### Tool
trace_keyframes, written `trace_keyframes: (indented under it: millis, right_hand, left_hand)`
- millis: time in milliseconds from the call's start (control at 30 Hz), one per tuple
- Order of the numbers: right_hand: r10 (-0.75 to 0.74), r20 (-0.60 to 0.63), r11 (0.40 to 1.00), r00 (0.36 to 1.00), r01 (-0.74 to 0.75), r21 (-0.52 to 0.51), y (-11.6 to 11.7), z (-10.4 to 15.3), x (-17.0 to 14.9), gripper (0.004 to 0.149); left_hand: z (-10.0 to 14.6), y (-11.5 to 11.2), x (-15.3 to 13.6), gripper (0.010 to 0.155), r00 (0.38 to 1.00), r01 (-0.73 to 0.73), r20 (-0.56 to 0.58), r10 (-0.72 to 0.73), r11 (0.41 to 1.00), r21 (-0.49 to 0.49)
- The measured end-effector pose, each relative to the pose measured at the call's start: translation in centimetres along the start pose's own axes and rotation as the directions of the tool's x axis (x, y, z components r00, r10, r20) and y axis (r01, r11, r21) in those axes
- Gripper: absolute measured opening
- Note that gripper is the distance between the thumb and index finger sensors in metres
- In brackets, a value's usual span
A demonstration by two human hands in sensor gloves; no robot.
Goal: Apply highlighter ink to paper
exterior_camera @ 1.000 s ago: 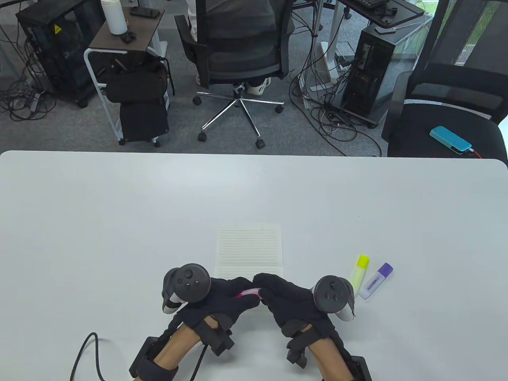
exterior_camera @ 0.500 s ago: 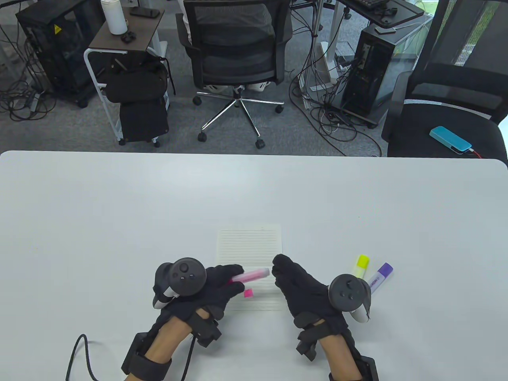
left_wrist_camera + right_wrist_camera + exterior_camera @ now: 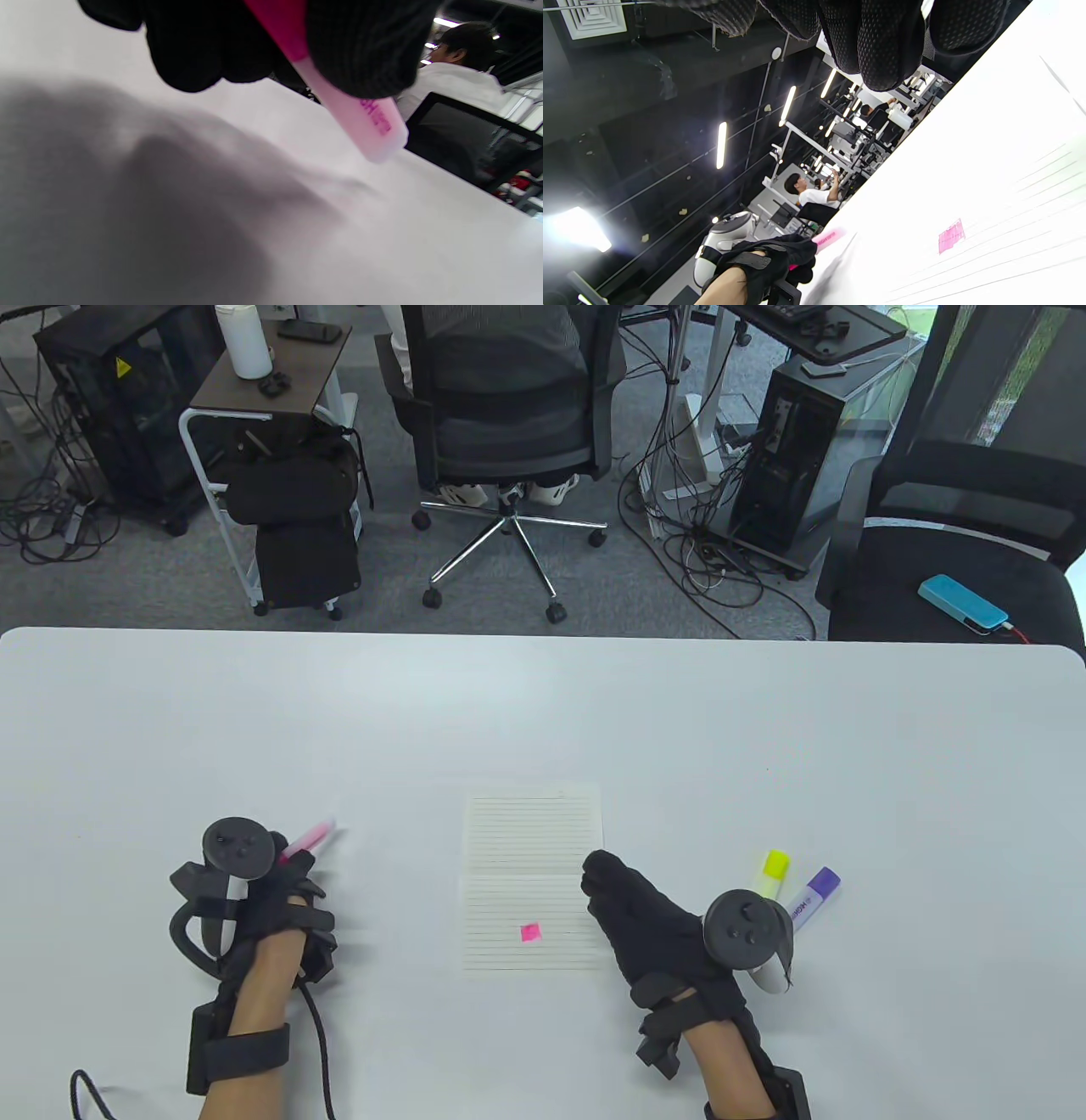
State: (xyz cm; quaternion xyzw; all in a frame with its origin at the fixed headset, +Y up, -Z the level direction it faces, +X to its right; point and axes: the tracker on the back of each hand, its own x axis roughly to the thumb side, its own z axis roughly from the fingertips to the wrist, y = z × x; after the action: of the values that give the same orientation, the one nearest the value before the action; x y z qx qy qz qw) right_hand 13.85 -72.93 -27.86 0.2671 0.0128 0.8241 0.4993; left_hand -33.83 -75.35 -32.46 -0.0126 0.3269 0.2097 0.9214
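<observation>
Left hand (image 3: 271,899) moved off paper (image 3: 530,831), onto table (image 3: 543,704)

The left hand (image 3: 271,899) gripped a pink highlighter (image 3: 310,840), well apart from the lined paper (image 3: 530,831). A pink mark (image 3: 530,932) sat on the paper. The right hand (image 3: 653,925) rested beside its edge.

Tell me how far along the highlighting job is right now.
Done: a small pink mark sits on the lined paper. In hand: the left hand holds the pink highlighter off to the left of the sheet, while the right hand rests at the paper's right edge. Left: possibly more strokes; the yellow highlighter and purple highlighter lie capped.
</observation>
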Motion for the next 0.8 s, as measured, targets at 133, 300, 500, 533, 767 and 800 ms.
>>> trace_keyframes:
  millis: [133, 300, 500, 533, 767, 800]
  right_hand:
    - [0.001, -0.003, 1.0, 1.0, -0.001, 0.003, 0.0, 0.0, 0.0, 0.056]
    - [0.0, -0.009, 1.0, 1.0, 0.0, 0.014, 0.1, 0.0, -0.1, 0.056]
    - [0.001, -0.006, 1.0, 1.0, -0.001, 0.02, 0.2, 0.0, 0.0, 0.055]
    - [0.001, -0.006, 1.0, 1.0, -0.001, 0.018, 0.2, 0.0, 0.0, 0.056]
    - [0.01, -0.018, 1.0, 1.0, -0.009, 0.025, 0.1, 0.0, -0.1, 0.055]
    - [0.01, -0.019, 1.0, 1.0, -0.009, 0.023, 0.0, 0.0, -0.1, 0.055]
  left_hand:
    - [-0.7, -0.4, -0.7, 0.055, 0.992, 0.082, -0.088, -0.086, 0.995, -0.057]
    - [-0.6, -0.9, -0.2, 0.055, 0.983, 0.161, -0.07, -0.167, 0.983, -0.082]
    - [-0.5, -1.1, -0.3, 0.055, 0.979, 0.178, -0.08, -0.185, 0.98, -0.087]
    - [-0.4, -1.1, -0.3, 0.056, 0.98, 0.174, -0.078, -0.181, 0.981, -0.089]
    - [0.8, -0.5, 0.8, 0.067, 0.992, 0.126, -0.007, -0.127, 0.987, -0.099]
    - [1.3, -0.1, 1.5, 0.068, 0.995, 0.095, 0.046, -0.091, 0.992, -0.079]
